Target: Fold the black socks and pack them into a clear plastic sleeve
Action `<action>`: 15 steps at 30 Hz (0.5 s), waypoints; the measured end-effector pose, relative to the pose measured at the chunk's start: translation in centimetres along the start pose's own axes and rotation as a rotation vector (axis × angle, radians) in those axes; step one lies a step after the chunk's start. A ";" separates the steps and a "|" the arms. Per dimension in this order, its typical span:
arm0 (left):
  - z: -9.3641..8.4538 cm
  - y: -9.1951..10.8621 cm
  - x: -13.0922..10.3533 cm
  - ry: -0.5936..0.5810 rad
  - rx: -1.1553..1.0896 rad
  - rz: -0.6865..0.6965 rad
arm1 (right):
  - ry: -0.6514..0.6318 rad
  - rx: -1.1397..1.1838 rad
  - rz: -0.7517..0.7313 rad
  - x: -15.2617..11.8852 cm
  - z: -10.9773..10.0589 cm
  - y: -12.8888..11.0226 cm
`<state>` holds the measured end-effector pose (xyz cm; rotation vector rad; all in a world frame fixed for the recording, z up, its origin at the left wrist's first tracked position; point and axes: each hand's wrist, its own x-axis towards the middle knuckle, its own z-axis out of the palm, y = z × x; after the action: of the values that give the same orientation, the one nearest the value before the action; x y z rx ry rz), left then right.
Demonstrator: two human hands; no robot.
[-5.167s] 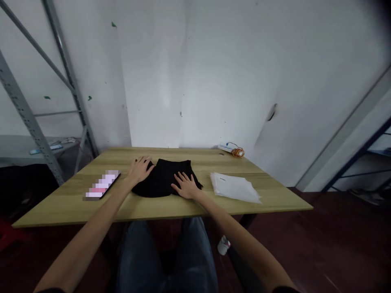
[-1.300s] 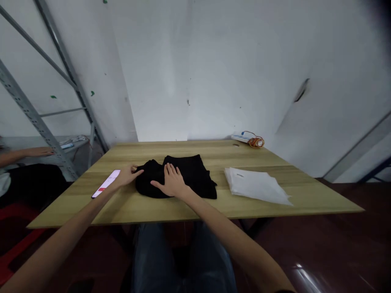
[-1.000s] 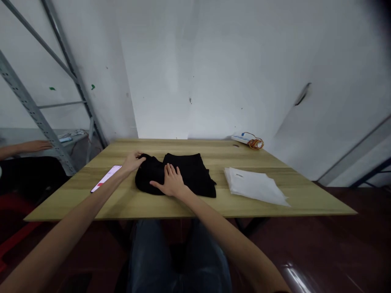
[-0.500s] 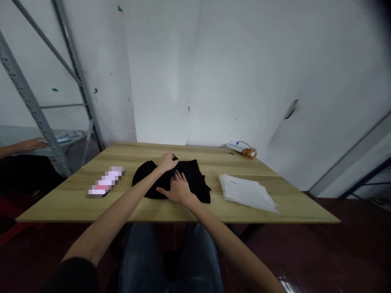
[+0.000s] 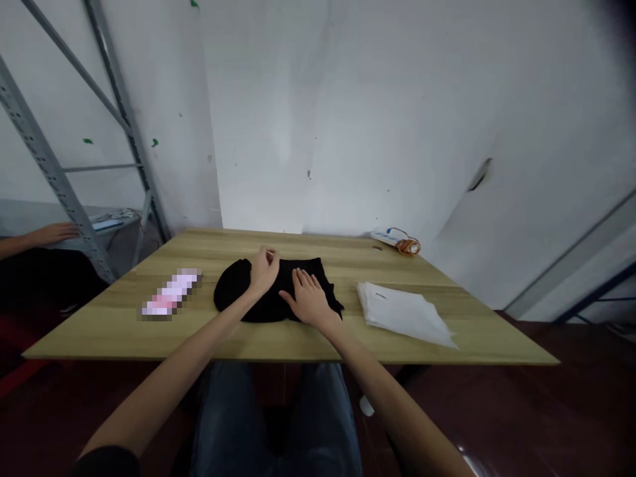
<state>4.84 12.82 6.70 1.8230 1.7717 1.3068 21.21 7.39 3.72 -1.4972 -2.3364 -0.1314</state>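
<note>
A piece of black cloth (image 5: 230,289), rounded on its left and straighter with small loose corners on its right, lies on the wooden table in front of me; its exact kind is not clear. My left hand (image 5: 264,270) is over the cloth's far left part, its fingers curled together at the far edge. What those fingers hold, if anything, is hidden. On the right half of the cloth my right hand (image 5: 309,298) rests flat, fingers stretched out and thumb spread.
White translucent bags (image 5: 405,313) lie stacked to the right. A power strip (image 5: 383,236) with an orange cord sits at the back right. At left is a blurred-out phone-like object (image 5: 171,293). Another person's hand (image 5: 58,232) rests on a neighbouring surface behind a metal frame (image 5: 64,192).
My left hand has moved left; the black bit earlier pinched in its fingers no longer shows. My right hand has slid right and slightly away from me, staying flat on the cloth.
</note>
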 end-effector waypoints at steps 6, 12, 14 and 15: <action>-3.8 -2.5 -1.6 -0.196 0.538 -0.078 | -0.087 -0.014 -0.025 -0.4 2.0 -0.9; -3.1 -2.6 -1.9 -0.256 0.535 -0.094 | -0.122 0.005 -0.032 0.2 2.0 -0.8; -3.4 -2.4 -1.4 -0.256 0.470 -0.103 | -0.125 0.026 -0.044 0.5 2.0 -0.9; -3.6 -2.4 -1.1 -0.251 0.431 -0.109 | -0.123 0.040 -0.054 0.5 2.0 -1.0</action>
<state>0.80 10.96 6.48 1.9608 2.0857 0.6524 19.64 7.95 2.11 -1.4620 -2.4609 -0.0060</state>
